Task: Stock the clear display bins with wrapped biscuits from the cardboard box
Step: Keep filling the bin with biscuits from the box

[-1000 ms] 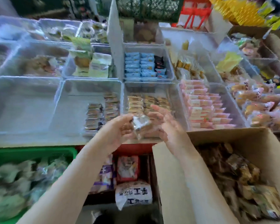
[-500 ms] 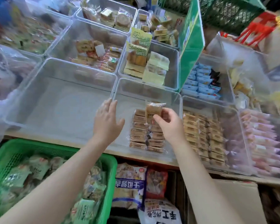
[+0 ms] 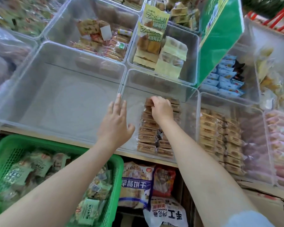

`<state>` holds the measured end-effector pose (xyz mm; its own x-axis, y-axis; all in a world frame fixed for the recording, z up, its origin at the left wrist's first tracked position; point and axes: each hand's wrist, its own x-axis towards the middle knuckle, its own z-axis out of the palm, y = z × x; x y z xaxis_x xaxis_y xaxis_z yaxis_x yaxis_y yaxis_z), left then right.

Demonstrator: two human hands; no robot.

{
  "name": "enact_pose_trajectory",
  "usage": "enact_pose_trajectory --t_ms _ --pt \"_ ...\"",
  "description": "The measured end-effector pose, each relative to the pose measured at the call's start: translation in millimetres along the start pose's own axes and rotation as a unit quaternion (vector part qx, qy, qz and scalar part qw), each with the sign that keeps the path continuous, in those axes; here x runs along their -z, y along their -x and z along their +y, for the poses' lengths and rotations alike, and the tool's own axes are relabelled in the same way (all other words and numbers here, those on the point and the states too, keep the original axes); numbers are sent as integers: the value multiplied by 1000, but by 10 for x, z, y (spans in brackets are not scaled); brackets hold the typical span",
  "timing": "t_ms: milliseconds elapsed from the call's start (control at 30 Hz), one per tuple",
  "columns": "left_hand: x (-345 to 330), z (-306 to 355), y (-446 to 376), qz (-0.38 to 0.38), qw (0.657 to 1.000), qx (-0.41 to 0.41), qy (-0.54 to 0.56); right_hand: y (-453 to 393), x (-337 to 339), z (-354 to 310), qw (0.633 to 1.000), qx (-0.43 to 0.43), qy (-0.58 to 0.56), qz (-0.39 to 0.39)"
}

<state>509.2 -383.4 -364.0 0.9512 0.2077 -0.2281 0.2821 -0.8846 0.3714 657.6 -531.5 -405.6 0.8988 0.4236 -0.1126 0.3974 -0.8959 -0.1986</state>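
Two rows of brown wrapped biscuits [image 3: 148, 138] lie in the right part of a clear display bin [image 3: 156, 79] in the front row. My right hand [image 3: 161, 110] reaches into that bin and pinches one wrapped biscuit [image 3: 149, 102] at the far end of the left row. My left hand [image 3: 116, 123] hovers with straight fingers over the bin's left wall, holding nothing. Only a corner flap of the cardboard box [image 3: 267, 205] shows at the lower right.
A large clear bin [image 3: 39, 66] with nothing in it sits left of the stocked one. Bins of other wrapped snacks surround them. A green sign [image 3: 220, 38] leans behind. A green basket [image 3: 7, 148] of packets and several snack bags [image 3: 136, 182] sit below the shelf.
My right hand has gone down into the bin, bringing the biscuit to the far end of the left row. The left hand moved slightly forward. The camera moved closer and left.
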Motion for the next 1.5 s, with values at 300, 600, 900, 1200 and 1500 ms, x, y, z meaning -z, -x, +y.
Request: enact_pose_trajectory --t_ms 300,600,900,1200,1500 --pt "-6 -2 -12 8 1000 -1 -2 -64 74 37 986 -23 2 -166" --pt "-4 -1 -16 13 1000 1 4 129 -307 57 987 -39 66 -142" --pt "-38 -6 -35 28 998 -10 -61 590 -202 -216 989 -62 14 -137" --pt "-101 1040 608 -4 997 -57 57 2431 1262 262 920 -114 -373 28" --pt "-732 3686 1694 -114 951 -162 240 4371 1810 2497 801 -367 -400 251"
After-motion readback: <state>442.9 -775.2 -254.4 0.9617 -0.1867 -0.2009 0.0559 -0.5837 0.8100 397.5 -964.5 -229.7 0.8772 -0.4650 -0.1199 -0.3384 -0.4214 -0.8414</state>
